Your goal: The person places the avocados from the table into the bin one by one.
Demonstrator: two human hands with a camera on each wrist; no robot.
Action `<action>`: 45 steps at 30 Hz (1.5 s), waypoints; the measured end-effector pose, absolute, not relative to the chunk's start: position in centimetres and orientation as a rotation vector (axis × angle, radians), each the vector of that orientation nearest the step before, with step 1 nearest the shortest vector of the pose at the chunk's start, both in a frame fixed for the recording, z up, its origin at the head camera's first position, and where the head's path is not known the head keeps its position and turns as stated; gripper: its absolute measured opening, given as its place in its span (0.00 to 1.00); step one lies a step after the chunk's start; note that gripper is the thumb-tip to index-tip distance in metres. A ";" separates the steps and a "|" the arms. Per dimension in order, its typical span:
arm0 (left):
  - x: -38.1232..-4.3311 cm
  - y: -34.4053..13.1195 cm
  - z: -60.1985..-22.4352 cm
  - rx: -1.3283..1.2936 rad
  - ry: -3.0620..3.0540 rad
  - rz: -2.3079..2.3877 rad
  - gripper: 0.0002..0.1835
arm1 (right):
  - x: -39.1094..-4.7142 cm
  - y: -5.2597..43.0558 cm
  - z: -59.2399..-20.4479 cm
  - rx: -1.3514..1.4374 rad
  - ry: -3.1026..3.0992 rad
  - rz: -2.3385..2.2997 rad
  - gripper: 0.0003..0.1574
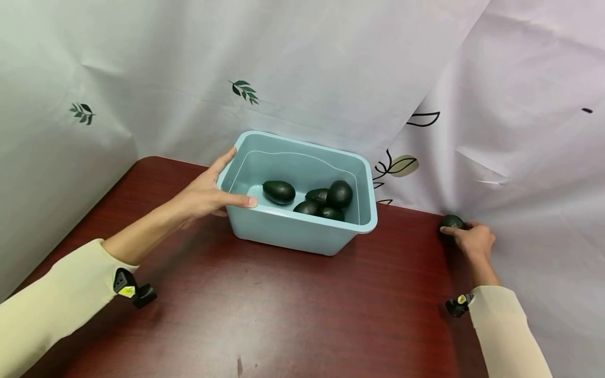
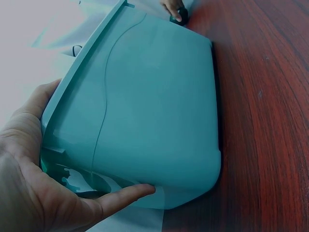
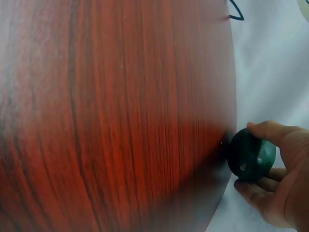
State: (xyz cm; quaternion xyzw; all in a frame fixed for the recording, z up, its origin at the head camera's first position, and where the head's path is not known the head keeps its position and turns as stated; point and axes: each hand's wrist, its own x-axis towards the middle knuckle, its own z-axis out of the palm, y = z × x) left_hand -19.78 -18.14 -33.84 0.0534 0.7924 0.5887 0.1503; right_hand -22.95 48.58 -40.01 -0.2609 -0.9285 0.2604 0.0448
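Observation:
A light blue plastic bin [image 1: 293, 231] stands on the table toward the back. Inside it several dark green avocados lie on the bottom, one avocado [image 1: 279, 192] apart at the left and the others bunched at the right. My left hand [image 1: 208, 191] grips the bin's left end, thumb over the front rim and fingers at the left side; the left wrist view shows the same hand [image 2: 53, 179] against the bin's wall. Far to the right, my right hand [image 1: 475, 241] holds another avocado [image 3: 251, 154] between thumb and fingers, at the table's edge.
The dark red wood-grain table [image 1: 283, 310] spreads in front of the bin. White cloth [image 1: 307, 68] with leaf prints hangs behind the table and along its sides. The bin's back rim is close to this cloth.

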 end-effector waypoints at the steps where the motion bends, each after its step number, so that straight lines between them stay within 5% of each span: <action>1: -19.8 -18.1 -33.8 0.153 2.280 1.687 0.74 | -22.9 48.6 -40.0 -0.802 -2.834 0.798 0.54; 20: -19.8 -18.1 -33.9 0.156 2.273 1.690 0.74 | -22.5 47.3 -38.4 -0.762 -2.823 0.836 0.56; 45: -19.7 -18.2 -33.8 0.152 2.263 1.693 0.74 | -23.6 44.6 -35.4 -0.372 -2.820 0.769 0.53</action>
